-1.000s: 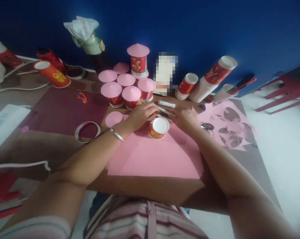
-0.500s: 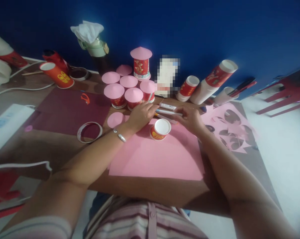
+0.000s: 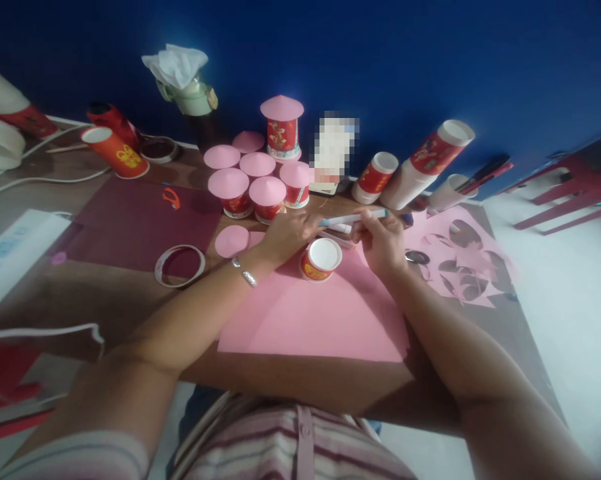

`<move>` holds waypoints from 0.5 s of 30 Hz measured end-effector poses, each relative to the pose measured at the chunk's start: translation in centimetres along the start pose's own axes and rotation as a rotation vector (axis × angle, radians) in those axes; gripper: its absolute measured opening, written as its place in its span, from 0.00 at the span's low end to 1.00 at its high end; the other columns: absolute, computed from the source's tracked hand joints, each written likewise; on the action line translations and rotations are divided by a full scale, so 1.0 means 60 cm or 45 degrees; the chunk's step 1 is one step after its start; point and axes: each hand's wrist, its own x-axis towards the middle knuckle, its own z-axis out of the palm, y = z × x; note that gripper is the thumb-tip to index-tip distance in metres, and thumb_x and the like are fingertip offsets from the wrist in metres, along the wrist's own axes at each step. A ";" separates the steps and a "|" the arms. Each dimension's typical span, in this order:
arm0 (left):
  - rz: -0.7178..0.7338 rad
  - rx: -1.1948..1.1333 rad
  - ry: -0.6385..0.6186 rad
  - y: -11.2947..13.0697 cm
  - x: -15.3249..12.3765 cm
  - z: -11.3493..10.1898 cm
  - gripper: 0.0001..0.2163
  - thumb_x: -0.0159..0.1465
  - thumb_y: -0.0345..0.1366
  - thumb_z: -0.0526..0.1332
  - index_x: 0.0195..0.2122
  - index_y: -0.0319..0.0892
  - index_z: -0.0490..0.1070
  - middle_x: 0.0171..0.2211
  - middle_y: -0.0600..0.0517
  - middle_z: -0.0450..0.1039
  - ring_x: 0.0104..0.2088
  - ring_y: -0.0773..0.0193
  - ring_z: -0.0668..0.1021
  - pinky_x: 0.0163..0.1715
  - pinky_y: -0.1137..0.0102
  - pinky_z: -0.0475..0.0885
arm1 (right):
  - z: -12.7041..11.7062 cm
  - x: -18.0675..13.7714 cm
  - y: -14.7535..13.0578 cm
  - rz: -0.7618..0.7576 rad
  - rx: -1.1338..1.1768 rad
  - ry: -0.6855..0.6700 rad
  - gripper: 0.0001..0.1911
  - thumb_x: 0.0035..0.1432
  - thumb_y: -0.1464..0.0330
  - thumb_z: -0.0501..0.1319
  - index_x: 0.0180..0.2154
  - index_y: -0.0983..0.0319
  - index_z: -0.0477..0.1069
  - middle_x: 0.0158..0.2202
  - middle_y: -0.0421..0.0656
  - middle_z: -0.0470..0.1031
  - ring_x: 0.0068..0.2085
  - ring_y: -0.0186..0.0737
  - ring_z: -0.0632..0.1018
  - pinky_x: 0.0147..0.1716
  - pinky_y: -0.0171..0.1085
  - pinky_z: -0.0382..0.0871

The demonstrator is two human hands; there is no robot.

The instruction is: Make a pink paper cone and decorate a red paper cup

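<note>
A slim white marker pen (image 3: pixel 353 217) with blue-green ends is held crosswise between my two hands. My left hand (image 3: pixel 294 230) has its fingers closed at the pen's left end, and a silver bracelet is on that wrist. With thumb and fingers, my right hand (image 3: pixel 383 239) grips the right part. Just below the pen, a short paper cup (image 3: pixel 325 255) stands on pink paper (image 3: pixel 313 317). A small white tube (image 3: pixel 342 228) lies partly hidden behind the hands. Left of my left hand is a pink paper cone (image 3: pixel 232 241).
Several red cups with pink cone roofs (image 3: pixel 267 191) stand at the back, beside a phone (image 3: pixel 333 153). Cut pink scraps (image 3: pixel 453 257) lie right. A tape roll (image 3: pixel 179 266), orange scissors (image 3: pixel 170 197) and dark red paper (image 3: pixel 145 227) are left. Stacked cups (image 3: pixel 443 148) lean near the wall.
The marker pen has been lifted and tilted, its right end now higher. My right hand has turned and moved slightly right; my left hand has shifted slightly.
</note>
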 end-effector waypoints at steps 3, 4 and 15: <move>0.002 -0.043 -0.017 0.000 0.001 -0.003 0.18 0.77 0.43 0.51 0.40 0.38 0.75 0.29 0.44 0.77 0.31 0.57 0.79 0.26 0.67 0.62 | 0.000 0.001 0.000 -0.019 0.034 0.040 0.21 0.53 0.49 0.74 0.33 0.59 0.77 0.19 0.34 0.70 0.19 0.31 0.70 0.18 0.32 0.63; 0.007 -0.049 -0.028 -0.003 0.000 -0.004 0.18 0.77 0.43 0.51 0.40 0.38 0.75 0.29 0.44 0.77 0.31 0.57 0.79 0.26 0.67 0.62 | -0.003 0.004 -0.001 -0.033 0.054 0.075 0.21 0.52 0.49 0.74 0.33 0.59 0.77 0.19 0.34 0.70 0.19 0.30 0.70 0.17 0.32 0.63; 0.141 -0.219 -0.399 -0.033 0.001 -0.047 0.08 0.71 0.35 0.59 0.39 0.41 0.78 0.36 0.46 0.83 0.37 0.54 0.82 0.32 0.65 0.68 | -0.047 0.027 0.006 -0.035 0.089 0.127 0.21 0.54 0.48 0.72 0.32 0.56 0.70 0.20 0.32 0.63 0.21 0.31 0.69 0.20 0.33 0.64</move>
